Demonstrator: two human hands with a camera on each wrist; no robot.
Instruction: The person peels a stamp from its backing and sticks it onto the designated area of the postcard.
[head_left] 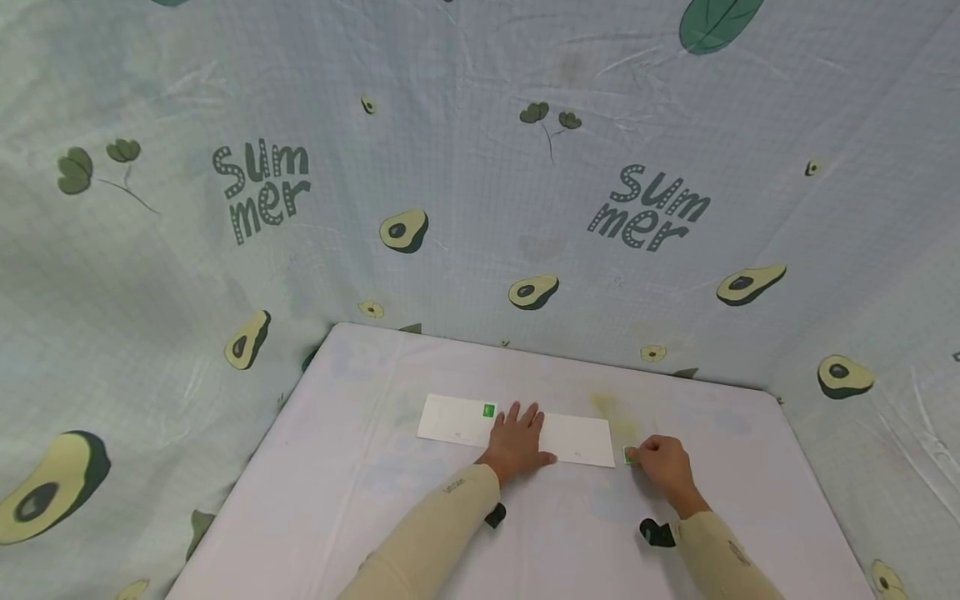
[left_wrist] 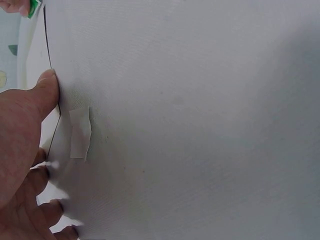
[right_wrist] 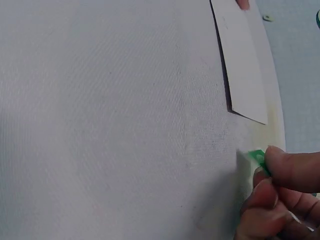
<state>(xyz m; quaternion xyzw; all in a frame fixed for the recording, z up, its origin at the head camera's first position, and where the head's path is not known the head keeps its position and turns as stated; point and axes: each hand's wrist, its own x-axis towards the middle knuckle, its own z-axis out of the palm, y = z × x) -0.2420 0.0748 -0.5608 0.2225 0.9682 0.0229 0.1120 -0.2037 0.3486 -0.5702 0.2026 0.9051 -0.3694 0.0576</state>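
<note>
Two white envelopes lie side by side on the table. The left envelope [head_left: 453, 419] bears a green stamp [head_left: 489, 411] at its upper right corner; the right envelope [head_left: 585, 439] has a blank upper right corner. My left hand [head_left: 517, 443] rests with spread fingers across the inner ends of both, the thumb [left_wrist: 47, 92] at the near edge. Just off the right envelope's right end, my right hand [head_left: 663, 462] pinches a small green stamp [right_wrist: 259, 157] between thumb and fingertips. Part of this stamp is hidden by the thumb.
A small pale strip [left_wrist: 80, 132] lies on the white tabletop [head_left: 420, 533] near the left thumb. Fabric printed with avocados [head_left: 405, 231] hangs behind and beside the table. Black wrist devices [head_left: 657, 533] sit at both cuffs.
</note>
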